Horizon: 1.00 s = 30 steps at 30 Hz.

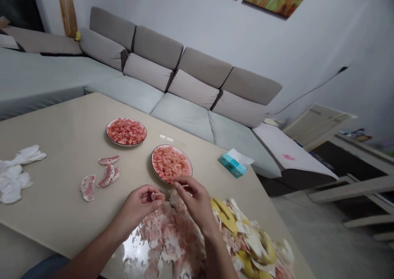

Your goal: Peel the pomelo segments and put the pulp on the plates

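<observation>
My left hand (143, 205) is closed, its thumb and fingertips pinching a small piece of pomelo segment (158, 196) with pale skin on it. Just to its right, my right hand (197, 203) has thumb and index finger together at the near rim of a plate (153, 167) of peeled pink pomelo pulp (170, 163). What the right fingertips hold, if anything, is hidden. Beneath both hands lies a heap of torn pinkish segment skins (172, 238). Several unpeeled pomelo segments (88, 187) rest on the table left of my left hand.
A second plate of pulp (127, 132) stands farther back on the table (61, 123). Yellow rind pieces (226, 217) pile up at the right. A blue tissue pack (233, 164) lies near the far right edge, crumpled white tissues (14, 176) at the left. Behind is a sofa (187, 114).
</observation>
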Available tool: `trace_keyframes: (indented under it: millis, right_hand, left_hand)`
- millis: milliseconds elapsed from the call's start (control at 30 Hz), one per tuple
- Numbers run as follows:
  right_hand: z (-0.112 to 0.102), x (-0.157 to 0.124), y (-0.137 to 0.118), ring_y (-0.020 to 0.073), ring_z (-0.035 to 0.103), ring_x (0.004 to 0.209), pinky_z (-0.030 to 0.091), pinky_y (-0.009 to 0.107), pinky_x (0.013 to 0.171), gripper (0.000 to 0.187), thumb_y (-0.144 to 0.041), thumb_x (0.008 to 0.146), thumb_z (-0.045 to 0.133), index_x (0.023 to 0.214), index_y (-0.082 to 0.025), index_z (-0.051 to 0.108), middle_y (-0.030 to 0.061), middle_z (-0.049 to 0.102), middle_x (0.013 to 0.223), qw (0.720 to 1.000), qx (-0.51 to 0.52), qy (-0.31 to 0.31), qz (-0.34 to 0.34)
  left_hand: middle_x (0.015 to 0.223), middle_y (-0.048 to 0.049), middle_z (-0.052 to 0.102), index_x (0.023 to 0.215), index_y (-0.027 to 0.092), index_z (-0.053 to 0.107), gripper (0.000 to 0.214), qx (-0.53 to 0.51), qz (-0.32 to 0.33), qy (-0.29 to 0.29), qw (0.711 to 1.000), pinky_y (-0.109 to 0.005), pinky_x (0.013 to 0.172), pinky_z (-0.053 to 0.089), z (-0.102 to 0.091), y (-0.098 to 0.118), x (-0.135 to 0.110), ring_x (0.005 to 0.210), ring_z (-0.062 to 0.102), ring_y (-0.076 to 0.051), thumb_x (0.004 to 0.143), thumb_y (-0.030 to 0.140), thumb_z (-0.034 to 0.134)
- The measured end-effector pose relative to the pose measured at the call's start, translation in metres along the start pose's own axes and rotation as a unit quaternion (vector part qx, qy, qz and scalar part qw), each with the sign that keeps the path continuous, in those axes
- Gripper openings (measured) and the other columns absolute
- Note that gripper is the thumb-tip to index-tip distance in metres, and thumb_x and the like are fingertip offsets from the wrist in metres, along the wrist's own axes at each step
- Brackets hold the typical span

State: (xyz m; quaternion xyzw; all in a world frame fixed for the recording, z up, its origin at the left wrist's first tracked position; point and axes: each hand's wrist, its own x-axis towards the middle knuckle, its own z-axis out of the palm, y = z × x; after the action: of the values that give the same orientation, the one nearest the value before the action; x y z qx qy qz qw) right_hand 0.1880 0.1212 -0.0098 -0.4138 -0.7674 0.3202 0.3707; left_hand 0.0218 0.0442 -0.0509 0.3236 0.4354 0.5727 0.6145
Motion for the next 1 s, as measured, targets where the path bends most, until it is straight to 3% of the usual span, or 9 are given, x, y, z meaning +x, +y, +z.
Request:
trace_keyframes:
  millis: [133, 333, 633, 1000]
  right_hand:
    - [0.010, -0.027, -0.011, 0.0198, 0.067, 0.082, 0.052, 0.029, 0.071, 0.017, -0.035, 0.086, 0.065, 0.089, -0.020, 0.073, 0.0058, 0.072, 0.089, 0.994, 0.064, -0.072, 0.051]
    - [0.014, -0.037, 0.000, 0.0194, 0.065, 0.078, 0.049, 0.027, 0.069, 0.017, -0.035, 0.086, 0.064, 0.085, -0.019, 0.072, 0.0049, 0.072, 0.084, 0.992, 0.075, -0.069, 0.080]
    - [0.013, -0.038, 0.000, 0.0159, 0.061, 0.064, 0.045, 0.024, 0.058, 0.013, -0.020, 0.081, 0.061, 0.073, -0.017, 0.072, 0.0026, 0.069, 0.070, 0.992, 0.051, -0.068, 0.098]
    - [0.015, -0.040, -0.001, 0.0139, 0.055, 0.063, 0.041, 0.022, 0.058, 0.012, -0.017, 0.077, 0.058, 0.069, -0.017, 0.066, 0.0005, 0.063, 0.067, 0.991, 0.048, -0.082, 0.095]
  left_hand:
    - [0.084, -0.0044, 0.067, 0.087, 0.014, 0.066, 0.026, -0.012, -0.006, -0.031, 0.999, -0.027, 0.072, 0.047, 0.000, 0.001, -0.003, 0.081, 0.062, -0.018, 0.071, 0.031, 0.077]
    - [0.094, -0.0059, 0.068, 0.098, 0.018, 0.063, 0.035, -0.058, -0.018, -0.025, 0.998, -0.031, 0.081, 0.049, 0.001, -0.009, 0.000, 0.090, 0.064, -0.019, 0.069, 0.032, 0.078]
    - [0.094, -0.0076, 0.071, 0.096, 0.015, 0.069, 0.030, 0.031, 0.004, -0.008, 0.999, -0.031, 0.082, 0.050, 0.001, -0.007, 0.003, 0.089, 0.065, -0.021, 0.071, 0.029, 0.077]
    - [0.100, -0.0093, 0.074, 0.105, 0.016, 0.071, 0.036, 0.014, -0.033, -0.027, 0.999, -0.032, 0.083, 0.050, 0.000, -0.003, -0.001, 0.093, 0.066, -0.023, 0.073, 0.032, 0.076]
